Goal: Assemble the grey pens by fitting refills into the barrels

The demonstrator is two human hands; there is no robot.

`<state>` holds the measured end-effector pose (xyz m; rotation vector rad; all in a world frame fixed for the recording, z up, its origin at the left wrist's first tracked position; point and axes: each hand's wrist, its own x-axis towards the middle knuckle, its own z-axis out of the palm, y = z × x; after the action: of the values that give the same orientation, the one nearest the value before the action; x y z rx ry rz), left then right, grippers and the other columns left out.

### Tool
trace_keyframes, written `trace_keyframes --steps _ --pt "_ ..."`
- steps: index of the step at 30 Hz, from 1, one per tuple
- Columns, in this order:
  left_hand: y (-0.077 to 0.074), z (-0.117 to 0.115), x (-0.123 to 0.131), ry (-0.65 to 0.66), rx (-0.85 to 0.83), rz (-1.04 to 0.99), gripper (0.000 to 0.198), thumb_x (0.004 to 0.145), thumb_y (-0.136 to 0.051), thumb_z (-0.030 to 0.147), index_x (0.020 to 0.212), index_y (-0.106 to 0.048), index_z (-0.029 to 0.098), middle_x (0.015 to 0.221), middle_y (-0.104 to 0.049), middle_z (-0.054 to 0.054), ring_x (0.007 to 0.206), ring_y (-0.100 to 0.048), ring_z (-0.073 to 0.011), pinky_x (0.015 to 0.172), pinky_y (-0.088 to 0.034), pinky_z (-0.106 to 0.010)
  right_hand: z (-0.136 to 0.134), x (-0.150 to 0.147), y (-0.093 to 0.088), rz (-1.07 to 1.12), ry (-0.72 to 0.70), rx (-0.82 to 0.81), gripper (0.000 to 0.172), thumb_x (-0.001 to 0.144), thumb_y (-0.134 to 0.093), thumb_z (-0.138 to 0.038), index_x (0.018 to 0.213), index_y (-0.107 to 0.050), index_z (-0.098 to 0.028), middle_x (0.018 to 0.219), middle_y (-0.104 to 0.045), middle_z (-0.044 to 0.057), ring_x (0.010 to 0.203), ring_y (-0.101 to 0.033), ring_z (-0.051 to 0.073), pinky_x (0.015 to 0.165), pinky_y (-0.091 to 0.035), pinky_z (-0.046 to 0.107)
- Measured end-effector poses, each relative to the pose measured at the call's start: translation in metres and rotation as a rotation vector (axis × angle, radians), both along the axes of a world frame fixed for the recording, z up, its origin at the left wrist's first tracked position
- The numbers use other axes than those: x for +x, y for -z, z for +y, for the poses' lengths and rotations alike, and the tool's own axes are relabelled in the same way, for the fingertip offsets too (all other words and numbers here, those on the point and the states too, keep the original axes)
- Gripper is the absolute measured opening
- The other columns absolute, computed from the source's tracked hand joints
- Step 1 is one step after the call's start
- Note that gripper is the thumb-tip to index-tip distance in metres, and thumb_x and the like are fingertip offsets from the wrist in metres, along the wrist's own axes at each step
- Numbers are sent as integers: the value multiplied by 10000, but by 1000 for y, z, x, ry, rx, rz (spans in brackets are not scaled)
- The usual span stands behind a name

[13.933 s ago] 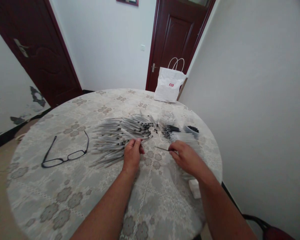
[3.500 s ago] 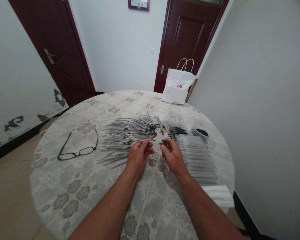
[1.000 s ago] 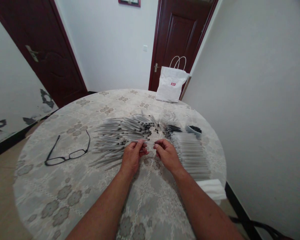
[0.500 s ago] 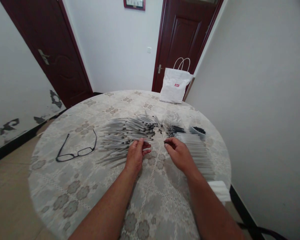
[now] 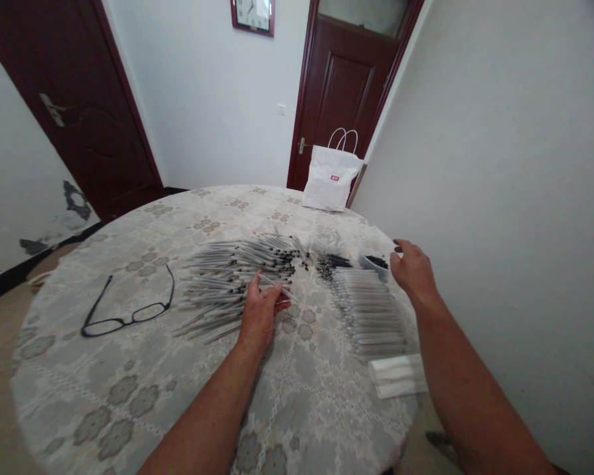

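My left hand [image 5: 261, 305] is closed on a slim whitish pen barrel [image 5: 280, 285], which slants between thumb and fingers. It is at the right edge of a heap of grey pens with dark tips [image 5: 218, 272]. My right hand [image 5: 413, 270] is raised just right of a small bowl [image 5: 383, 270] of short black pieces [image 5: 376, 262]. Its fingers are curled together, and whether anything small is between them is hidden. Left of the bowl lie a bunch of thin black parts [image 5: 335, 262] and a row of translucent tubes [image 5: 369, 307].
Folded glasses-like black spectacles [image 5: 123, 322] lie open on the left of the patterned tablecloth [image 5: 178, 396]. A white paper bag [image 5: 330, 178] stands at the far edge. Clear crumpled plastic [image 5: 327, 239] and a folded white cloth or tissue [image 5: 398, 377] are on the right.
My right hand has moved from the middle, opposite my left, out to the right beside the bowl. The pen barrel in my left hand now slants. The view has shifted.
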<state>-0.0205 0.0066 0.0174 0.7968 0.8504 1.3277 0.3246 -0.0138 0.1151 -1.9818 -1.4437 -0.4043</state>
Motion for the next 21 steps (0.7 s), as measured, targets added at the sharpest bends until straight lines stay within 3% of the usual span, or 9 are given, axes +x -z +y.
trace_keyframes --steps 3,6,10,14,21 --pt "-4 -3 0 -3 21 41 963 814 -764 369 1597 -219 239 888 -761 -42 734 -728 -178 682 -618 -315 -20 -47 14 236 -214 -115 365 915 -512 -362 1151 -716 -173 1024 -755 111 837 -689 234 844 -524 372" --pt "-5 -5 1 20 40 95 895 827 -750 386 1573 -279 236 891 -770 -57 726 -731 -183 673 -614 -312 -41 -111 32 499 -436 -286 330 928 -538 -403 1109 -724 -199 892 -754 56 693 -683 190 706 -530 315" --pt "-2 -6 2 23 57 117 831 816 -758 391 1522 -343 254 892 -772 -54 741 -747 -200 685 -617 -331 -55 -167 55 700 -577 -310 337 971 -495 -383 1190 -678 -205 952 -759 44 679 -691 161 702 -537 306" --pt "-1 -6 1 34 78 113 815 810 -758 385 1496 -339 252 886 -769 -52 755 -750 -209 707 -620 -355 -54 -180 72 825 -587 -306 357 938 -562 -391 1228 -659 -208 920 -748 31 657 -670 159 638 -530 291" --pt "-4 -7 2 38 77 116 756 806 -752 390 1441 -366 253 895 -773 -55 735 -745 -203 695 -606 -338 -49 -185 88 878 -585 -238 299 889 -635 -392 1105 -705 -197 876 -731 31 696 -660 171 634 -533 288"
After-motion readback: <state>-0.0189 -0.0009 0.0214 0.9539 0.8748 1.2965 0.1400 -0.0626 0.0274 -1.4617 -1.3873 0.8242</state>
